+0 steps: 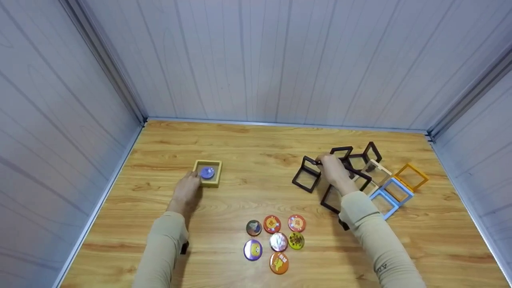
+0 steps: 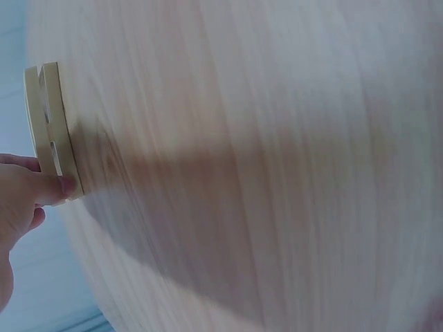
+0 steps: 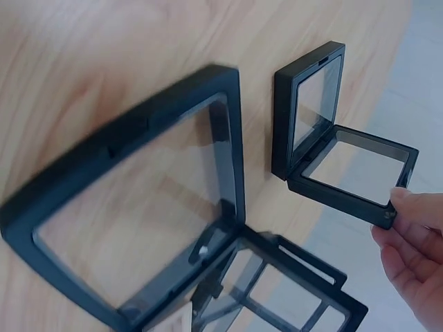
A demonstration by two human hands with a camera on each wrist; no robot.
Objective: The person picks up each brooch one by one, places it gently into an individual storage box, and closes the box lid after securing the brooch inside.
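My left hand pinches the near left corner of a small yellow display frame. A purple round badge shows through its clear window. In the left wrist view the two halves of the yellow frame lie nearly together, with a narrow gap between them. My right hand holds a corner of a small dark display frame between thumb and fingers. The right wrist view has this dark frame hinged wide apart, one half held by the hand. Its clear windows show nothing inside.
Larger dark frames stand spread beside the right forearm. Further right are a cream frame, an orange frame and a blue frame. Several round badges, among them an orange badge, lie front centre. Panelled walls enclose the wooden table.
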